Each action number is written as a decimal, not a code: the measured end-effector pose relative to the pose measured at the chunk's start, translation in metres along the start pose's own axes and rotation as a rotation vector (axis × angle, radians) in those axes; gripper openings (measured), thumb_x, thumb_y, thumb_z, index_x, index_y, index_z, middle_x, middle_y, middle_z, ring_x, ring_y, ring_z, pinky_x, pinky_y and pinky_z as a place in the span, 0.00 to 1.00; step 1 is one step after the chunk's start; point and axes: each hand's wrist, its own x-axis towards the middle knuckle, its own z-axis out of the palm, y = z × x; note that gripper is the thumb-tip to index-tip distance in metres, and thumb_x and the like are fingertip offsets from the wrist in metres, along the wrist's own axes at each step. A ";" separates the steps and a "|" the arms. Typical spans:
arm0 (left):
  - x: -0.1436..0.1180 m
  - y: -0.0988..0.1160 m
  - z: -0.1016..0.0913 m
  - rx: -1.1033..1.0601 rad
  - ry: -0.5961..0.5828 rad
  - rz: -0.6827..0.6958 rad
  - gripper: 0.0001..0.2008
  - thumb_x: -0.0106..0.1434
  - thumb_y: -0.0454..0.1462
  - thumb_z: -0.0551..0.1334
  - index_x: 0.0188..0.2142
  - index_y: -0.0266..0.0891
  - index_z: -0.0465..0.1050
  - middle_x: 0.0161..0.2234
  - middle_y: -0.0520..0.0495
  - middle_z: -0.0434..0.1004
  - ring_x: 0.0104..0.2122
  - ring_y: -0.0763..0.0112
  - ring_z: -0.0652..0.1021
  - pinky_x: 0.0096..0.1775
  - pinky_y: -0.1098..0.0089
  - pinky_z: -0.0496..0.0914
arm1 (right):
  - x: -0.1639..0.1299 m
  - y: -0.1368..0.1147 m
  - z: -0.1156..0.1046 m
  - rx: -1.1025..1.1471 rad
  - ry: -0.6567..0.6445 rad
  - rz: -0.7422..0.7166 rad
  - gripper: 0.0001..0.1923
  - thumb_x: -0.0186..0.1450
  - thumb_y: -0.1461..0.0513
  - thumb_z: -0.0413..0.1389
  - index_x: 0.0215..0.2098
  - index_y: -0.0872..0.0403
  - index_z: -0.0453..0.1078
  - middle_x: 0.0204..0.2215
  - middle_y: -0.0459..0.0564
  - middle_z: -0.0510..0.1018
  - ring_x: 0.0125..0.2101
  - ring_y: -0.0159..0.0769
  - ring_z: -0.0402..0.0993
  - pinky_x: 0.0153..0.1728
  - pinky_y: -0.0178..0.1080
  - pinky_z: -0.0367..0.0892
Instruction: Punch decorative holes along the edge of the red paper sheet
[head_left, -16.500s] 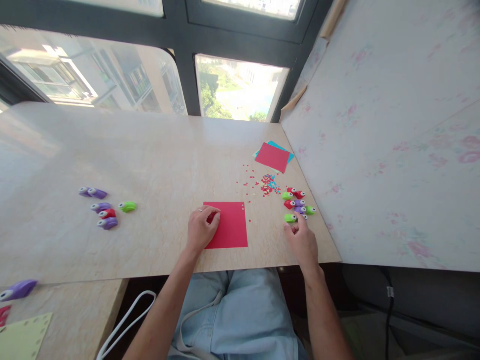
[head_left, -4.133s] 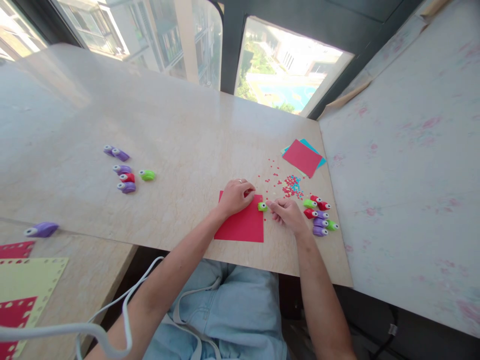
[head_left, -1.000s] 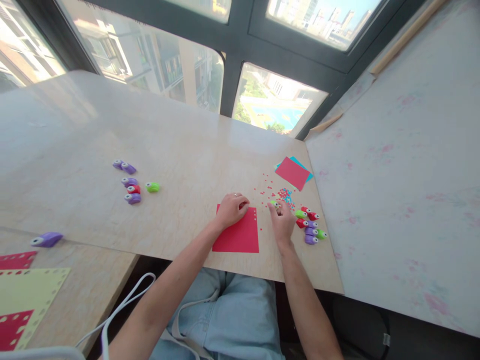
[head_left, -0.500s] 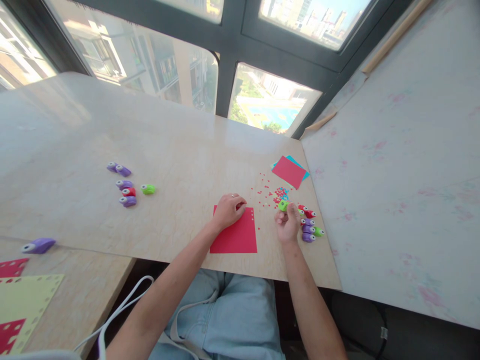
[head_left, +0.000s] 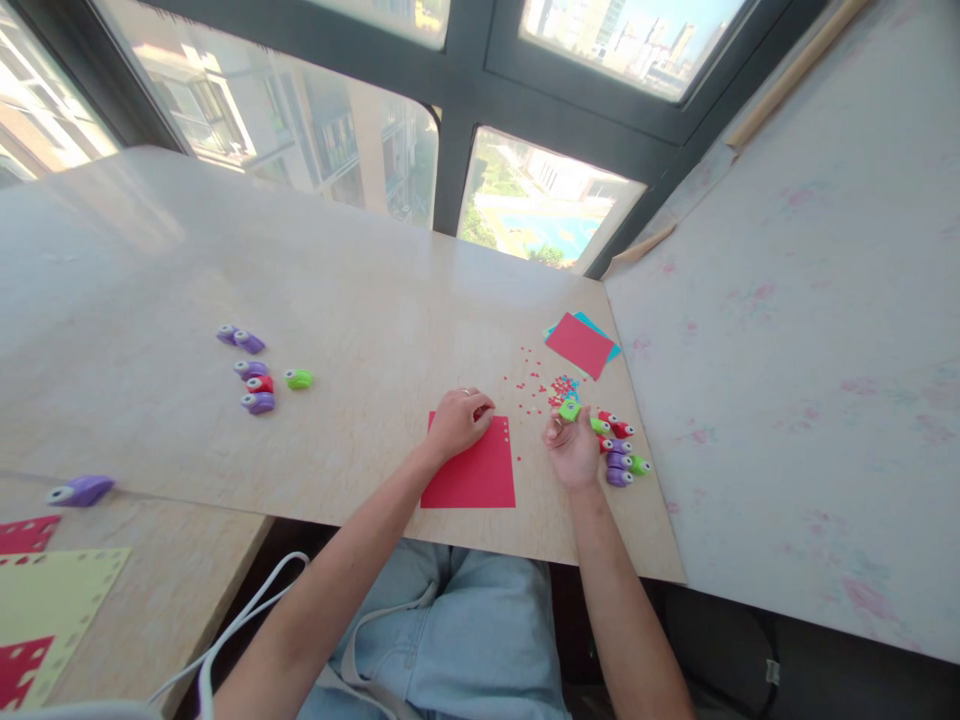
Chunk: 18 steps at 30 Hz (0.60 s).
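Note:
A red sheet of paper (head_left: 472,475) lies on the table in front of me, with small punched holes along its top right corner. My left hand (head_left: 461,420) rests over its top edge, fingers curled against the paper. Off to the right of the sheet, my right hand (head_left: 571,447) grips a small green craft punch (head_left: 569,410) at its fingertips, raised over the tabletop. Tiny red and blue paper cut-outs (head_left: 562,388) are scattered just beyond that hand. Beside it stands a cluster of purple, red and green punches (head_left: 619,461).
Red and blue cards (head_left: 579,345) are stacked at the back right near the wall. Several more punches (head_left: 257,385) sit on the left, and a larger purple punch (head_left: 81,491) lies near a yellow punched sheet (head_left: 64,590). A white cable (head_left: 251,610) hangs by the table edge.
My right hand has turned a little and its fingers have shifted around the green punch, tilting it. My left hand and the red sheet stay in place.

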 end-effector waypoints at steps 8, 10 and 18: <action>-0.001 0.000 0.002 -0.033 0.026 0.014 0.09 0.62 0.35 0.58 0.34 0.38 0.78 0.33 0.46 0.78 0.34 0.74 0.74 0.43 0.70 0.67 | 0.002 0.010 0.013 0.077 0.076 -0.099 0.26 0.52 0.47 0.69 0.37 0.52 0.65 0.38 0.49 0.78 0.33 0.34 0.78 0.33 0.35 0.74; -0.002 0.000 0.002 -0.036 0.031 0.015 0.09 0.62 0.35 0.58 0.34 0.38 0.78 0.33 0.46 0.78 0.35 0.73 0.74 0.43 0.70 0.67 | 0.003 0.010 0.022 0.113 0.070 -0.101 0.25 0.52 0.51 0.70 0.39 0.52 0.66 0.38 0.47 0.78 0.36 0.35 0.79 0.35 0.35 0.75; -0.001 -0.005 0.007 0.035 0.004 0.024 0.06 0.61 0.34 0.59 0.30 0.38 0.75 0.32 0.45 0.76 0.36 0.70 0.74 0.43 0.66 0.69 | -0.013 0.002 0.107 -0.152 -0.173 -0.231 0.21 0.56 0.57 0.68 0.43 0.52 0.67 0.42 0.51 0.77 0.36 0.37 0.78 0.34 0.37 0.74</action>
